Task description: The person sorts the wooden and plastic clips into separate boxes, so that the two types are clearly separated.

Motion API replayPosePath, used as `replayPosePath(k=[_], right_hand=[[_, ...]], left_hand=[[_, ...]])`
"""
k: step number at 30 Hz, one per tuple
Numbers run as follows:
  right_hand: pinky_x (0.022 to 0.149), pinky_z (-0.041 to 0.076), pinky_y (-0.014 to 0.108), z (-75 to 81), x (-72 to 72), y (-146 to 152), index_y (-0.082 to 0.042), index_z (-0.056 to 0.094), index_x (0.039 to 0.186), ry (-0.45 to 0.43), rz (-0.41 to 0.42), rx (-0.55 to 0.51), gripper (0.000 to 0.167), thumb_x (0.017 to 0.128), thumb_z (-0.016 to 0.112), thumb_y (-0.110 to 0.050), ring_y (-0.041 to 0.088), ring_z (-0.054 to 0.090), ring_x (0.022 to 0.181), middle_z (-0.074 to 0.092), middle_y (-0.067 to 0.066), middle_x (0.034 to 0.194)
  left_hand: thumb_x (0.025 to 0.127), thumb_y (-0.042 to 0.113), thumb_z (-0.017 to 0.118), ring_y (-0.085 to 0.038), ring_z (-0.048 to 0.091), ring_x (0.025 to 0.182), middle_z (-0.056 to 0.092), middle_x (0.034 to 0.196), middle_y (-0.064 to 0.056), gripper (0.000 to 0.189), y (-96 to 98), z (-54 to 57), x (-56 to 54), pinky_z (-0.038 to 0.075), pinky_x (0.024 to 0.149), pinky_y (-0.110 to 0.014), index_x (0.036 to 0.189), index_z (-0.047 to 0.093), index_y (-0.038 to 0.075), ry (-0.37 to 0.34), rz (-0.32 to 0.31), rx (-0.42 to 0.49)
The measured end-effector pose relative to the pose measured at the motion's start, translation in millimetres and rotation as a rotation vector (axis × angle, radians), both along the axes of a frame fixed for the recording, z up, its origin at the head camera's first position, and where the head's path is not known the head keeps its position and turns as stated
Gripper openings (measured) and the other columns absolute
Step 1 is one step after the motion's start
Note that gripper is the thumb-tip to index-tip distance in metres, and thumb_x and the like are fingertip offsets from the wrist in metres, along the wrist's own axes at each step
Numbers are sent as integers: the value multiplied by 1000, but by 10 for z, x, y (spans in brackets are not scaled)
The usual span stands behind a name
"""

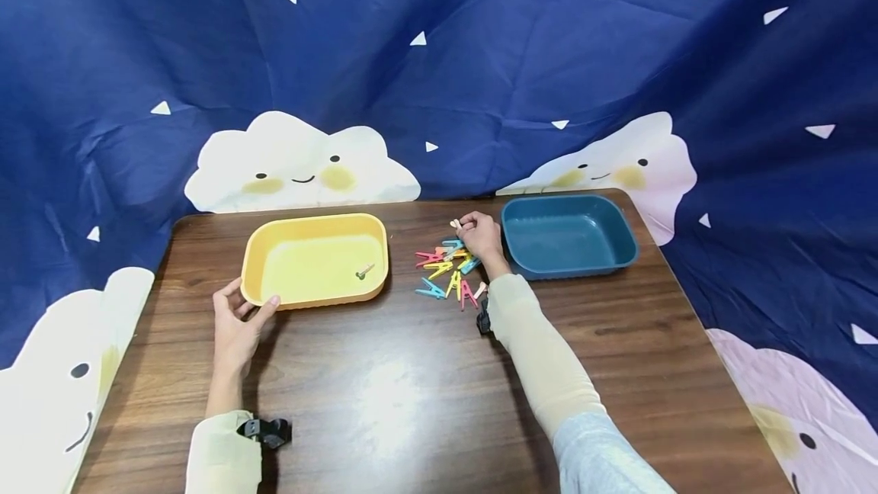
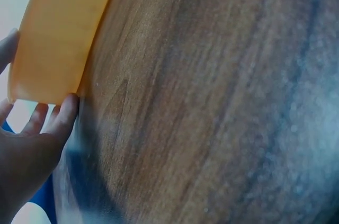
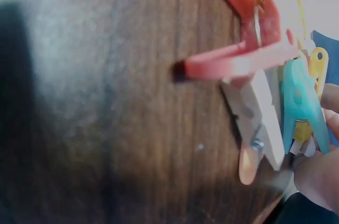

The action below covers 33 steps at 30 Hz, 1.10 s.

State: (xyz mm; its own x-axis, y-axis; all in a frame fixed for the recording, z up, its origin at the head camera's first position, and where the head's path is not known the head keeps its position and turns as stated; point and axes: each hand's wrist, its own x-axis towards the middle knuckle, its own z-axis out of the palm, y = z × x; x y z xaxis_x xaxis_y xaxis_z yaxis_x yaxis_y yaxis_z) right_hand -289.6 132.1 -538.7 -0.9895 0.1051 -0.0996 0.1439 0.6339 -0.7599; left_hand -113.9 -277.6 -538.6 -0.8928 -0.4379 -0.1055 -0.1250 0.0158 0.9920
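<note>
My left hand [image 1: 235, 326] grips the near left corner of a yellow plastic basin [image 1: 315, 301]; its thumb lies on the near side and the fingers on the left side. Inside that basin lies one small pale clothespin [image 1: 365, 271] with a green part. At the far side of a pile of colored clothespins [image 1: 439, 267], my right hand [image 1: 482, 237] pinches a pale clothespin [image 1: 456, 224] at its fingertips. In the right wrist view, a red clothespin [image 3: 233, 65], a whitish wooden one [image 3: 259, 123] and a blue one [image 3: 301, 97] lie near the right hand [image 3: 318, 181].
A dark blue basin [image 1: 569, 271] stands right of the right hand, with nothing seen inside. The brown wooden table [image 1: 425, 387] reaches back to a blue curtain [image 1: 466, 82] with clouds on it.
</note>
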Motion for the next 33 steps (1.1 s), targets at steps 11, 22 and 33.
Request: replayPosePath(k=[11,22,33], right_hand=[[79,52,37,-28,0,-8,-9,74,104,8,-19,75,13,92,70,-10,22,66,88,74,5,95],[79,52,36,15,20,0,-7,76,100,20,-11,25,11,92,69,-9,24,66,86,74,8,93],[75,49,32,43,43,33,-5,74,101,51,-1,-34,12,91,69,-8,21,63,82,72,8,92]], left_hand=[[87,1,79,-15,53,110,47,128,-2,74,15,-1,-8,48,85,-11,146,34,7,8,-2,-11],[87,0,79,-13,54,108,47,128,-3,74,-1,-2,-7,48,83,-11,146,35,7,15,8,-10],[86,-3,78,-14,55,108,49,127,-2,73,13,-26,-5,49,82,-11,144,36,7,36,16,22]])
